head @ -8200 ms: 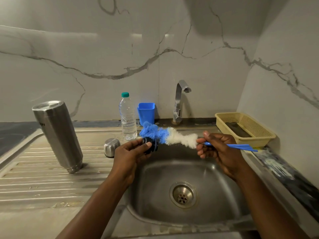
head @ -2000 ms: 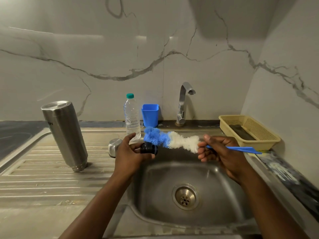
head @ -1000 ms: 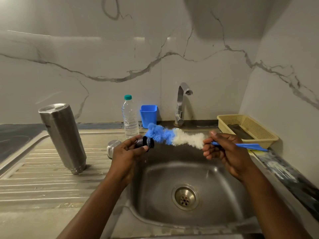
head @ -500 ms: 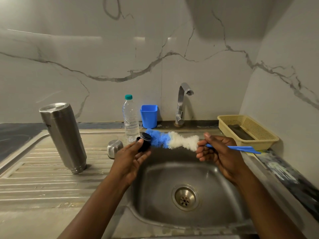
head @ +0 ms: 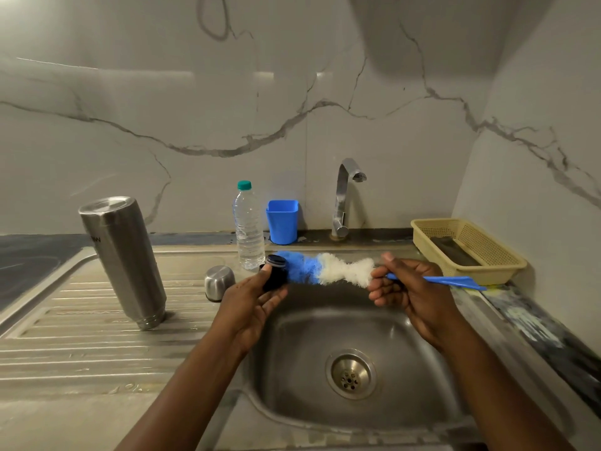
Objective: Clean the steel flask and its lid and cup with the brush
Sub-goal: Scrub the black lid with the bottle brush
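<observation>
Left hand [head: 250,301] over the sink basin [head: 292,369]: thumb and curled fingers grip the small black lid [head: 274,273]. Right hand [head: 409,288]: fingers wrapped round the blue handle of the brush [head: 320,270]. The brush's blue bristle end touches the lid, just right of the left fingertips; white bristles sit just left of the right fingers. Steel cup [head: 219,283], mouth down, just left of the left thumb. Steel flask [head: 123,258] stands mouth down on the draining board [head: 81,336], well left of the cup.

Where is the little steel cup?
In the head view, the cup sits upside down on the draining board left of the sink, between the flask and the water bottle.
</observation>
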`<state>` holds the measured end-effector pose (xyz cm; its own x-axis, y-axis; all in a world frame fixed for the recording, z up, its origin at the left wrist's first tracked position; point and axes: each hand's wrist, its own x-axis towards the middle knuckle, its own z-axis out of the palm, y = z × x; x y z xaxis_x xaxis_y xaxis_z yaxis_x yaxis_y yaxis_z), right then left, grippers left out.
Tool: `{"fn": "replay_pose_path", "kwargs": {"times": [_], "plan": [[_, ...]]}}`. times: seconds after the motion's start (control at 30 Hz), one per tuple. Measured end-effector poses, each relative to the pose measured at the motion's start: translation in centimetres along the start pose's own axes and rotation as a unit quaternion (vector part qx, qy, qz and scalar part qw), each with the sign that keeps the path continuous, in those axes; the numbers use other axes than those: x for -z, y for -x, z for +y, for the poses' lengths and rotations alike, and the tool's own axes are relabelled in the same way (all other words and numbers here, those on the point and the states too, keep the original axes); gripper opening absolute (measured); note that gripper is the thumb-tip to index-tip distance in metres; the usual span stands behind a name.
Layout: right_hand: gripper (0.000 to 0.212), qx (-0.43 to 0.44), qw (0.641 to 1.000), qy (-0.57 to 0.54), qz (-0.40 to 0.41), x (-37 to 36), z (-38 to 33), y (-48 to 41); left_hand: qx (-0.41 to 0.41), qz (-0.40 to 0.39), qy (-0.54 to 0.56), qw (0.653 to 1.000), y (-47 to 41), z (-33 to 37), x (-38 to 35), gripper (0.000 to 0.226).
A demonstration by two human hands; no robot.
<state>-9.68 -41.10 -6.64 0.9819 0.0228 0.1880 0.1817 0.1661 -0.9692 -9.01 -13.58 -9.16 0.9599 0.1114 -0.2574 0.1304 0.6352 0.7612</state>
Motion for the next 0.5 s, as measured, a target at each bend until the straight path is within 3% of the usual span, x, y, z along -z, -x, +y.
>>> {"fn": "replay_pose_path", "kwargs": {"times": [0.2,0.5], "plan": [[0.034,0.041,0.999,0.000,0.034,-0.5,-2.0,-0.7,-0.005,0.014,0.000,1.000,0.3,0.2,-0.2,0.014],[0.034,0.129,0.984,0.124,-0.023,-7.5,-10.6,-6.5,-0.011,0.021,0.014,1.000,0.6,0.8,-0.3,0.014]]}}
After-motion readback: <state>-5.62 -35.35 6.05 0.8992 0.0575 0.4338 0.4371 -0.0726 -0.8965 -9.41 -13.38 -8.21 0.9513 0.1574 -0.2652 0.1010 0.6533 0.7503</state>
